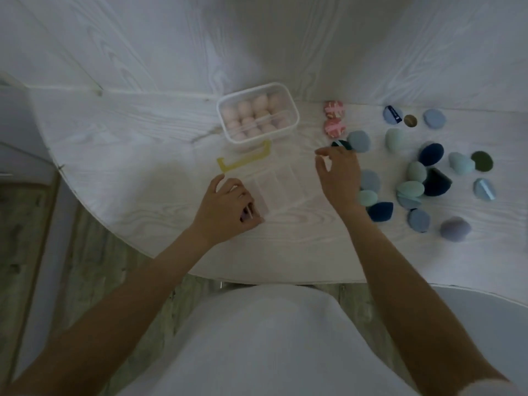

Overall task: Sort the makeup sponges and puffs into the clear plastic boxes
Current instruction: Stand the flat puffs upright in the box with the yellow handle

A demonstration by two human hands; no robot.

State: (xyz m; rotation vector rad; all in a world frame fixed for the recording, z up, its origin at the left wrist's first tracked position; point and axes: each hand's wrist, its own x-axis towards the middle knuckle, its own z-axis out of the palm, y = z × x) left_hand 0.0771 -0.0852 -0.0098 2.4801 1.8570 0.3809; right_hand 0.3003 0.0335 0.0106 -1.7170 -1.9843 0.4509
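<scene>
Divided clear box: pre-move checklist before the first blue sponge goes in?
1. Divided clear box open, compartments bare: ok.
2. Left hand steadying its near corner: ok; what its curled fingers pinch: cannot tell.
3. Right hand free, fingers relaxed, no grip: ok.
4. Blue and teal sponges loose on the table, right of the box: ok.
5. Lidded box of pink sponges full, closed: ok.
6. Yellow handle off the compartments: ok.

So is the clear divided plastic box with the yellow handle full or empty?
Mostly empty: the clear divided plastic box with the yellow handle shows bare compartments; the left hand hides its near-left corner.
</scene>
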